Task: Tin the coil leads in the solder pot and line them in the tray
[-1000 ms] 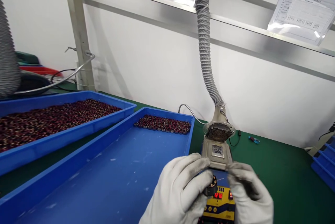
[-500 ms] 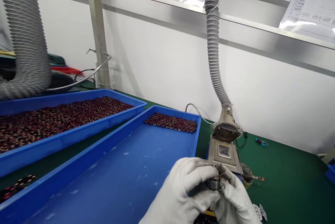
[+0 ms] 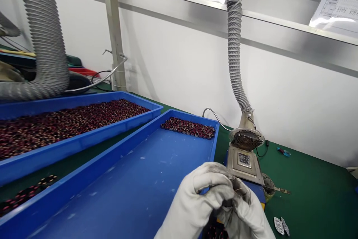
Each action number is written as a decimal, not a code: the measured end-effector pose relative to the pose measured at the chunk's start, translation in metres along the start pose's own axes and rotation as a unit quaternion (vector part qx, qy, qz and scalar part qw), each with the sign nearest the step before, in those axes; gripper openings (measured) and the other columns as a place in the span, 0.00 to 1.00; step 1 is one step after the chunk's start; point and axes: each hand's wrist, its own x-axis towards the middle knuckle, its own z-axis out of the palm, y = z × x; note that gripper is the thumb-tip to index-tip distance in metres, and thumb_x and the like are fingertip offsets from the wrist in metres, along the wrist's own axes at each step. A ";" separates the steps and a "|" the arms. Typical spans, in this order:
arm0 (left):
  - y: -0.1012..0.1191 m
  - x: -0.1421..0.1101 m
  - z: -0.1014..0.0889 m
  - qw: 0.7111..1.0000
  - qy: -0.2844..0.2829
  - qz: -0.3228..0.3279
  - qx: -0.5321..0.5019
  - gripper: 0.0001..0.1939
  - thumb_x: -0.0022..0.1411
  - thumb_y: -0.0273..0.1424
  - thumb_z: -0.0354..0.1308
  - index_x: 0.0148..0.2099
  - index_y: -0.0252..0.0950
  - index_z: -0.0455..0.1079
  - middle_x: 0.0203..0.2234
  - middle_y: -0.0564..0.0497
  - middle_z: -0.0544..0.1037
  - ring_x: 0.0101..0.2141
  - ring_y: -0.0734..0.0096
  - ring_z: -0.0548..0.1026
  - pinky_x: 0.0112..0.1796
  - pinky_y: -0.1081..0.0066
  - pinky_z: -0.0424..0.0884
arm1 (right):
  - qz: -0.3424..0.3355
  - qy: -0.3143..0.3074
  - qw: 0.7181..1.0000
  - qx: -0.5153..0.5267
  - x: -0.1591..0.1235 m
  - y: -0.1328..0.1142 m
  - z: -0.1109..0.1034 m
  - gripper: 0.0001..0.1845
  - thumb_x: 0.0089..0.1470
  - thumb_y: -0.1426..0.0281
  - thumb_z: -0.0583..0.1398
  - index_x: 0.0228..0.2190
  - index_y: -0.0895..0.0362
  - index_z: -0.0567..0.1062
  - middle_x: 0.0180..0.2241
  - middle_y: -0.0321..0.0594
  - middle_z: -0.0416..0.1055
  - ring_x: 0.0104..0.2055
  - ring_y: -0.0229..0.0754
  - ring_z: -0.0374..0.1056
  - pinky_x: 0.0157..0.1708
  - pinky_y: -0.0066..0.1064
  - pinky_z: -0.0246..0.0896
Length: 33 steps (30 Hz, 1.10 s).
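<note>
My left hand (image 3: 197,194) and my right hand (image 3: 248,205), both in white gloves with dirty fingertips, meet at the lower middle. Their fingers close on a small round wire-wound coil (image 3: 228,203), dark and mostly hidden by the gloves. A thin copper-coloured wire end shows by the right fingertips. Below my hands, partly covered by them, lie several more dark coils (image 3: 216,230) with pink dots. Just beyond the fingers stands a metal-topped box (image 3: 246,170) with a small shiny square opening.
A blue tray (image 3: 120,179) holds rows of coils (image 3: 190,127) at its far end. Further left, another blue tray (image 3: 84,138) is full of them. An extraction hose (image 3: 235,45) hangs over the box. A small cup (image 3: 268,186) and silvery pieces (image 3: 281,226) are to the right.
My fingers have closed further around the coil, which now shows much less. The left fingers are curled more tightly. The whole view has shifted slightly, with the trays appearing further right.
</note>
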 end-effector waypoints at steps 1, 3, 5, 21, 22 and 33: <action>0.000 0.000 -0.001 0.999 0.034 -0.029 -0.026 0.07 0.51 0.33 0.57 0.24 0.38 0.73 0.23 0.50 0.77 0.26 0.68 0.75 0.27 0.71 0.74 | 0.007 -0.003 1.000 0.007 0.000 -0.001 0.001 0.16 0.32 0.63 0.70 0.27 0.54 0.77 0.23 0.40 0.74 0.30 0.47 0.71 0.32 0.39 0.68; 0.004 0.001 -0.004 0.992 0.086 -0.086 -0.045 0.06 0.49 0.31 0.57 0.24 0.38 0.73 0.24 0.50 0.78 0.27 0.67 0.75 0.27 0.71 0.74 | 0.026 -0.009 0.999 0.029 -0.001 -0.002 0.003 0.15 0.33 0.64 0.70 0.27 0.54 0.76 0.24 0.39 0.74 0.30 0.45 0.71 0.32 0.38 0.68; 0.009 0.004 -0.005 0.987 0.059 -0.147 -0.027 0.06 0.44 0.28 0.59 0.28 0.38 0.75 0.29 0.49 0.79 0.31 0.65 0.76 0.31 0.70 0.74 | 0.047 -0.014 0.997 0.058 0.000 -0.003 0.003 0.13 0.35 0.65 0.69 0.27 0.55 0.76 0.25 0.39 0.74 0.29 0.43 0.71 0.33 0.37 0.68; 0.017 0.006 0.004 0.969 -0.033 -0.245 0.000 0.10 0.40 0.27 0.62 0.30 0.39 0.76 0.33 0.50 0.79 0.35 0.64 0.75 0.38 0.70 0.71 | 0.053 -0.043 0.991 0.118 -0.003 0.000 0.000 0.16 0.40 0.66 0.67 0.34 0.55 0.74 0.27 0.38 0.74 0.28 0.40 0.71 0.33 0.35 0.67; 0.017 0.006 0.008 0.969 -0.046 -0.241 -0.015 0.08 0.41 0.26 0.61 0.28 0.39 0.76 0.31 0.50 0.79 0.33 0.66 0.75 0.36 0.72 0.71 | 0.047 -0.042 0.991 0.121 -0.003 0.002 0.001 0.16 0.39 0.66 0.68 0.34 0.55 0.74 0.27 0.38 0.74 0.29 0.40 0.71 0.33 0.34 0.67; 0.006 -0.004 -0.005 0.979 -0.063 -0.191 0.036 0.23 0.39 0.26 0.64 0.42 0.45 0.73 0.43 0.51 0.75 0.43 0.62 0.71 0.48 0.64 0.65 | 0.074 -0.046 0.989 0.118 -0.007 -0.008 -0.004 0.13 0.43 0.63 0.64 0.33 0.52 0.75 0.35 0.40 0.75 0.34 0.44 0.72 0.37 0.39 0.66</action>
